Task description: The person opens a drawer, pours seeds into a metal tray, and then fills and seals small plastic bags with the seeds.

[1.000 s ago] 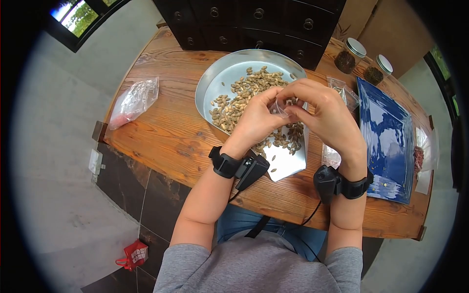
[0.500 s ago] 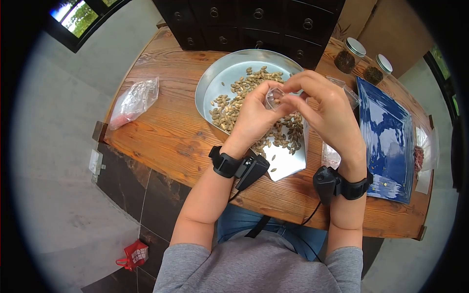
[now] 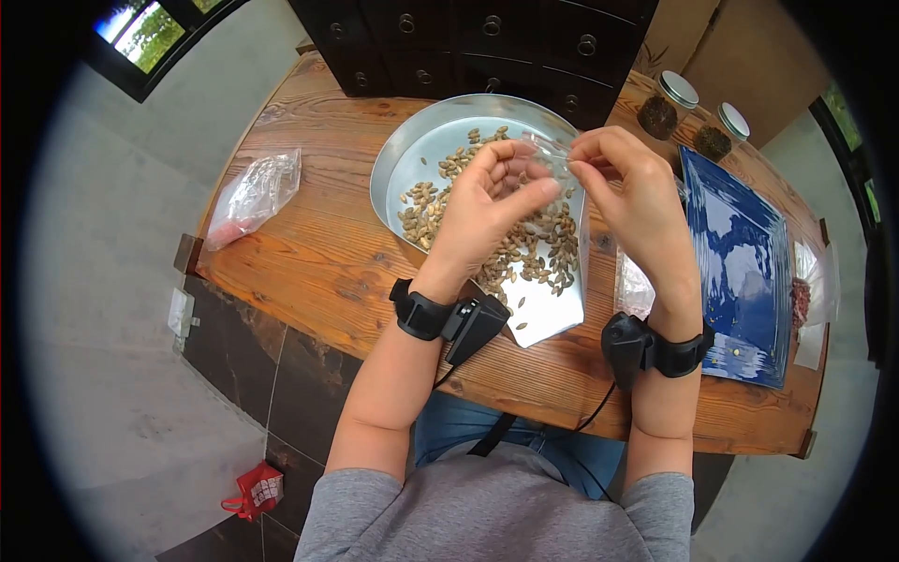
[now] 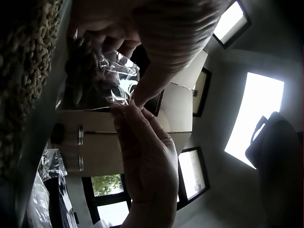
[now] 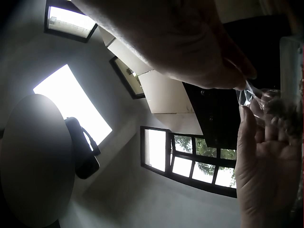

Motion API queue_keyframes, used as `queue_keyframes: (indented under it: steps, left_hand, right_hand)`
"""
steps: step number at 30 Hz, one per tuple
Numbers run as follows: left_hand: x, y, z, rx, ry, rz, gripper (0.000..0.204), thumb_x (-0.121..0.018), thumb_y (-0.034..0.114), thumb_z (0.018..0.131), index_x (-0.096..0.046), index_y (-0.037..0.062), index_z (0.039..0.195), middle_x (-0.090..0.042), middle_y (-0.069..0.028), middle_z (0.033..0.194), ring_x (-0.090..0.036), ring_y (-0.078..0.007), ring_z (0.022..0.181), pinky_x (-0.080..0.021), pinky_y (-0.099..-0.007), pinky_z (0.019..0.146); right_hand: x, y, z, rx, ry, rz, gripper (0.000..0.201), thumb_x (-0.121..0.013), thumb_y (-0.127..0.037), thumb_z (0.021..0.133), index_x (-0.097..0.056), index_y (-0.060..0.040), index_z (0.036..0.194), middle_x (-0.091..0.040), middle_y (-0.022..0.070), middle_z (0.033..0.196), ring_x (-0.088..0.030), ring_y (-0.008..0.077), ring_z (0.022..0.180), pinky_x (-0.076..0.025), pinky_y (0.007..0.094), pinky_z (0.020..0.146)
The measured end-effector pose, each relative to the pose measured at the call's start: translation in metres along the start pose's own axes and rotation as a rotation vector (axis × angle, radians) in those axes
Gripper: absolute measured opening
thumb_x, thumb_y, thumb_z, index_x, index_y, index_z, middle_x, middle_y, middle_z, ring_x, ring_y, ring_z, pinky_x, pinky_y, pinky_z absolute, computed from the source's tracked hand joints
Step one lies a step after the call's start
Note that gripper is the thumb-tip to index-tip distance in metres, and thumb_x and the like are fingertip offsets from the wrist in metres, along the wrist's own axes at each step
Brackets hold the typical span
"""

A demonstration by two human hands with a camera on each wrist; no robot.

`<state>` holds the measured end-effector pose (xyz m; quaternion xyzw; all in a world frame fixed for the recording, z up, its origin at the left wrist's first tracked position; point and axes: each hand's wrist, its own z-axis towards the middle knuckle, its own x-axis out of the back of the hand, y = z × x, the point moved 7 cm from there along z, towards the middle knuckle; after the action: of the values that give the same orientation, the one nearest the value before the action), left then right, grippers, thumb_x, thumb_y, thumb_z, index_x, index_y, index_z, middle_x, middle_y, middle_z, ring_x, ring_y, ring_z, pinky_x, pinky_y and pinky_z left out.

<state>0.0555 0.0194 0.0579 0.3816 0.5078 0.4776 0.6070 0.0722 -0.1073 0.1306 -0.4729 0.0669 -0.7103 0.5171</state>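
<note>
In the head view the left hand [image 3: 479, 214] cradles a small clear plastic bag [image 3: 546, 150] in curled fingers, thumb stretched towards the right hand. The right hand [image 3: 641, 201] pinches the bag's edge between thumb and fingers. Brownish pieces show inside the bag [image 5: 280, 107] in the right wrist view, with the left hand [image 5: 266, 166] beneath it. Crinkled plastic [image 4: 118, 76] meets the right fingertips in the left wrist view. Both hands are above a round metal pan with a spout [image 3: 398, 155], which holds many brown, seed-like pods [image 3: 426, 201].
A clear bag with pink contents [image 3: 257, 197] lies at left. At right are a blue tray [image 3: 735, 272], two lidded jars [image 3: 658, 117] [image 3: 714, 142] and more plastic bags [image 3: 635, 290]. A dark drawer cabinet [image 3: 459, 47] stands behind the pan.
The left thumb and fingers have spread apart. The bag has shifted up and right, its edge now in the right fingertips, and the right hand has moved slightly right.
</note>
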Motion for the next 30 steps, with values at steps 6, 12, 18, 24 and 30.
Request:
queue_keyframes:
  steps: [6, 12, 18, 24, 30]
  left_hand:
    - [0.005, -0.006, 0.001, 0.044, 0.005, -0.090, 0.024, -0.053, 0.015, 0.087, -0.053, -0.0003, 0.106, -0.061, -0.0073, 0.095, -0.057, -0.0126, 0.088, -0.045, -0.0245, 0.081]
    - [-0.006, 0.000, 0.000, 0.001, -0.034, -0.068, 0.025, -0.054, 0.012, 0.086, -0.054, -0.0015, 0.108, -0.061, -0.0086, 0.098, -0.058, -0.0140, 0.091, -0.046, -0.0264, 0.083]
    - [-0.003, -0.001, -0.002, 0.156, -0.147, -0.181, 0.045, -0.063, 0.017, 0.079, -0.049, -0.0043, 0.116, -0.059, -0.0068, 0.096, -0.057, -0.0118, 0.085, -0.046, -0.0238, 0.078]
    - [-0.005, 0.006, -0.009, 0.217, -0.254, -0.136, 0.060, -0.069, 0.021, 0.070, -0.045, -0.0035, 0.119, -0.056, -0.0073, 0.102, -0.054, -0.0130, 0.095, -0.042, -0.0266, 0.084]
    - [0.005, 0.004, -0.006, 0.170, -0.210, -0.182, 0.040, -0.069, 0.016, 0.072, -0.053, 0.0012, 0.105, -0.058, -0.0038, 0.094, -0.054, -0.0105, 0.086, -0.043, -0.0236, 0.078]
  right_hand:
    - [-0.002, 0.004, 0.001, -0.061, -0.059, 0.036, 0.010, -0.060, -0.005, 0.078, -0.059, 0.0028, 0.084, -0.061, 0.0078, 0.075, -0.059, 0.0125, 0.071, -0.047, 0.0236, 0.064]
    - [-0.008, 0.006, 0.001, -0.070, -0.035, 0.101, 0.010, -0.058, -0.006, 0.074, -0.060, 0.0020, 0.079, -0.061, 0.0146, 0.073, -0.060, 0.0273, 0.067, -0.047, 0.0319, 0.060]
    - [-0.015, -0.006, 0.001, 0.070, -0.056, 0.283, 0.009, -0.058, -0.006, 0.074, -0.061, 0.0007, 0.078, -0.058, 0.0134, 0.080, -0.056, 0.0282, 0.079, -0.045, 0.0348, 0.071]
    - [-0.020, -0.013, -0.004, 0.192, -0.127, 0.233, 0.007, -0.058, -0.007, 0.074, -0.062, -0.0033, 0.079, -0.052, 0.0095, 0.099, -0.045, 0.0256, 0.099, -0.038, 0.0342, 0.086]
    - [-0.018, -0.011, 0.002, 0.166, -0.147, 0.385, 0.011, -0.058, -0.007, 0.076, -0.061, -0.0033, 0.086, -0.050, 0.0111, 0.099, -0.051, 0.0237, 0.094, -0.042, 0.0316, 0.081]
